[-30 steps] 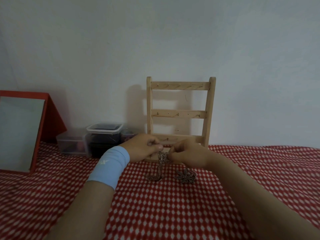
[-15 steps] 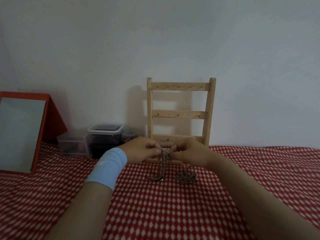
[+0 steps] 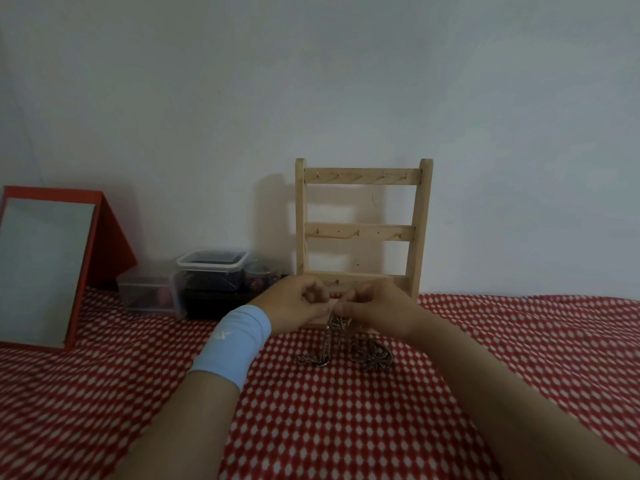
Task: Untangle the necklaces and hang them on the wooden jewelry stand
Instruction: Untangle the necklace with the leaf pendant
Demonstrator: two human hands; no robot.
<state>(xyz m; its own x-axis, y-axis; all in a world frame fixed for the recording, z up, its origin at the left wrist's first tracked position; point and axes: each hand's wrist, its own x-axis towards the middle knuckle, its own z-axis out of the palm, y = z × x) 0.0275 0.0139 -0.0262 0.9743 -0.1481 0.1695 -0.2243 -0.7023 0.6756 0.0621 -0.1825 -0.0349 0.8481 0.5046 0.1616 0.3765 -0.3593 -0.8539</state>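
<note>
A tangled bunch of dark metal necklaces [image 3: 332, 336] hangs from my fingers just above the red-and-white checked cloth, its lower ends and a leaf-shaped pendant [image 3: 372, 356] lying on the cloth. My left hand [image 3: 298, 303], with a light blue wristband, pinches the top of the tangle from the left. My right hand [image 3: 377, 308] pinches it from the right, the fingertips of both hands nearly touching. Directly behind the hands the wooden jewelry stand [image 3: 362, 230] is upright against the wall, three rails with small hooks, nothing hanging on them.
A red-framed mirror [image 3: 45, 268] leans at the far left. Clear plastic boxes [image 3: 207, 275] with dark contents sit between the mirror and the stand, against the wall. The checked cloth [image 3: 346, 427] covers the whole surface in front.
Both hands stay at the tangle, working it with small finger movements. The chains hang a little differently; the pendant still lies on the cloth.
</note>
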